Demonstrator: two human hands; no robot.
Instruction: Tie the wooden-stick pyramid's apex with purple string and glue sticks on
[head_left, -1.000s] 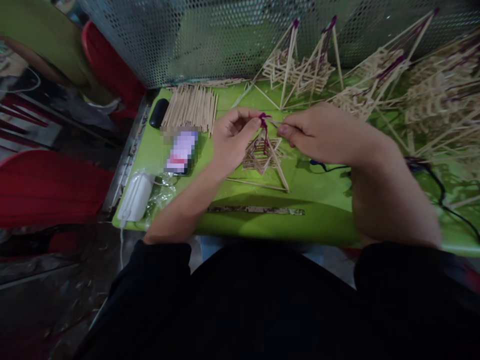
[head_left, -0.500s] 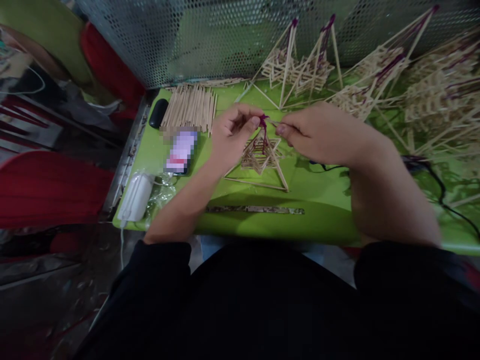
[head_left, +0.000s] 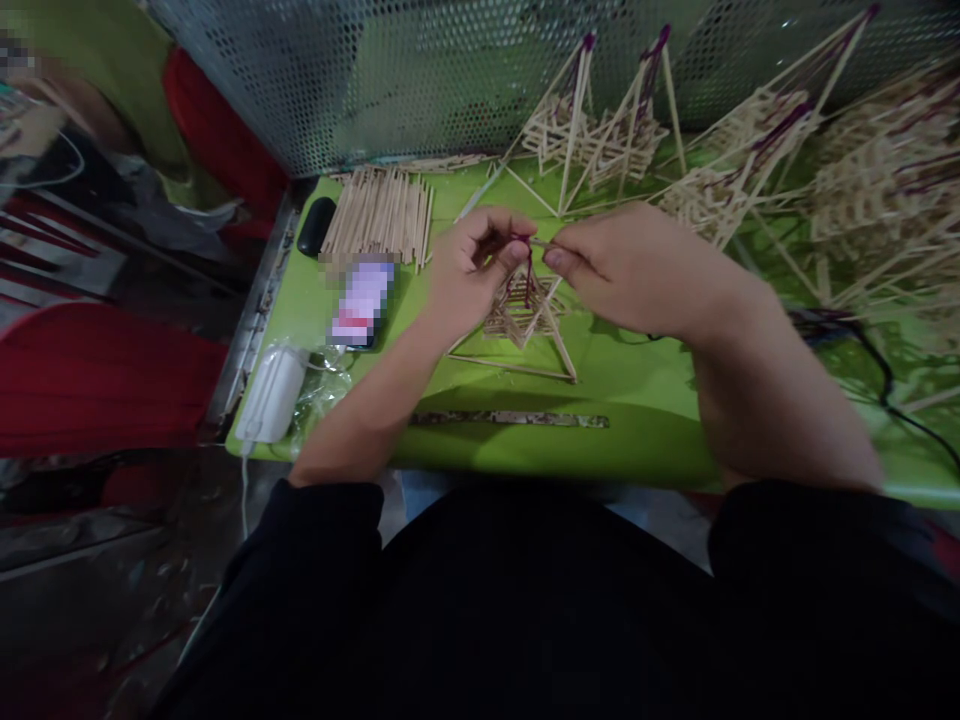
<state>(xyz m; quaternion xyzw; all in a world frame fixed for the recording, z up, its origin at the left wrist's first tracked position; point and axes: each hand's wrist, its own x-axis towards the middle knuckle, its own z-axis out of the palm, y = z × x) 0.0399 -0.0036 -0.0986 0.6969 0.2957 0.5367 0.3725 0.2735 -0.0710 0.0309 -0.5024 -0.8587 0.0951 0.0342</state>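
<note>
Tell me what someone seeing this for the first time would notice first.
Mid-table, the left hand and right hand pinch purple thread at the tip of a small stick pyramid standing on the green table. Behind and to the right, finished stick pyramids crowd against a perforated metal screen. A bundle of loose sticks lies at the back left.

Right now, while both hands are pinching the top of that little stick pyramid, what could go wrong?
The left hand and right hand pinch the purple thread at the top of the stick pyramid. A hard tug might pull its thin sticks apart or tip it. The right forearm lies near a dark cord on the green table and could snag it.
</note>
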